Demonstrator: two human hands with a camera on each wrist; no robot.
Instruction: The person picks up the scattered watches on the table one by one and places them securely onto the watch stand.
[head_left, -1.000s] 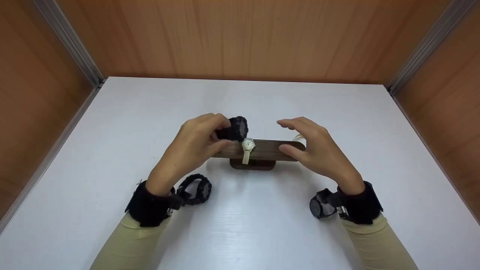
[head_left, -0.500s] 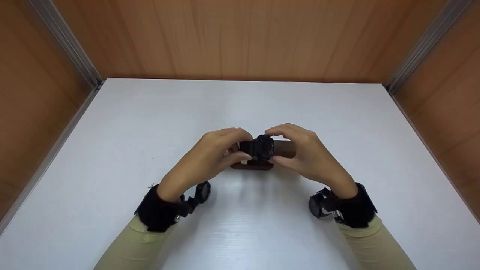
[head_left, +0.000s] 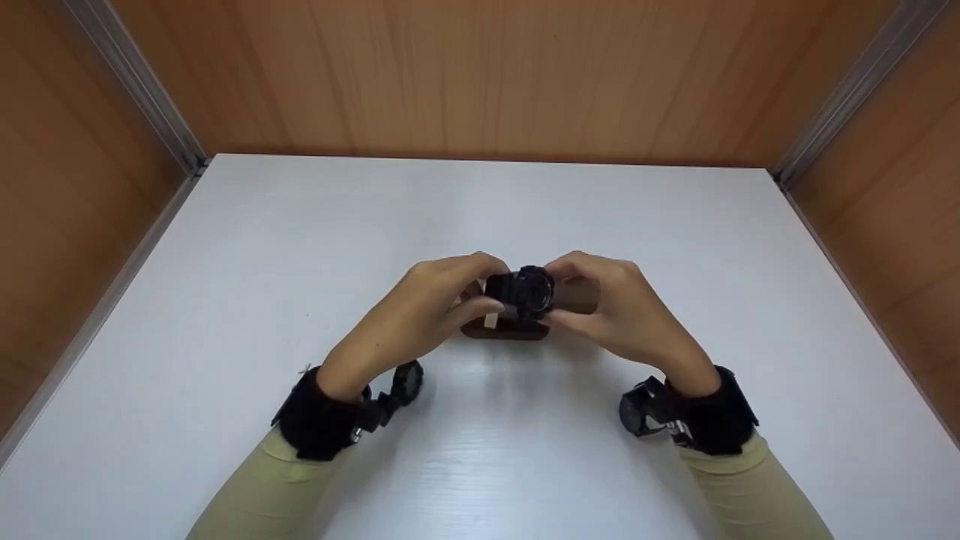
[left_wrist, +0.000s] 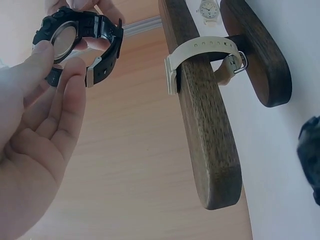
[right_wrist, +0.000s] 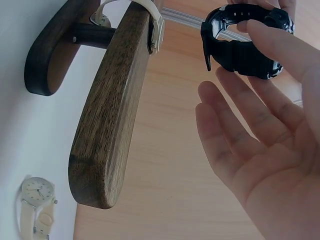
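My left hand (head_left: 493,285) and right hand (head_left: 561,294) both pinch a chunky black digital watch (head_left: 526,292) between thumb and fingers. They hold it just above the middle of a dark wooden stand bar (head_left: 579,297). In the left wrist view the black watch (left_wrist: 75,37) shows its case back beside the wooden bar (left_wrist: 202,120). From the right wrist its open black strap (right_wrist: 242,47) faces the bar (right_wrist: 110,110). A cream watch strap (left_wrist: 200,50) is buckled round the bar, mostly hidden behind my hands in the head view.
The stand's oval base (head_left: 501,331) rests on the white table (head_left: 480,450). Another cream watch (right_wrist: 35,200) lies on the table by the bar's right end. A dark round object (head_left: 407,381) sits by my left wrist. Wooden walls close three sides.
A second ago my left hand alone held the black watch up left of the stand, my right hand open over the bar. Both hands now hold it over the bar's middle.
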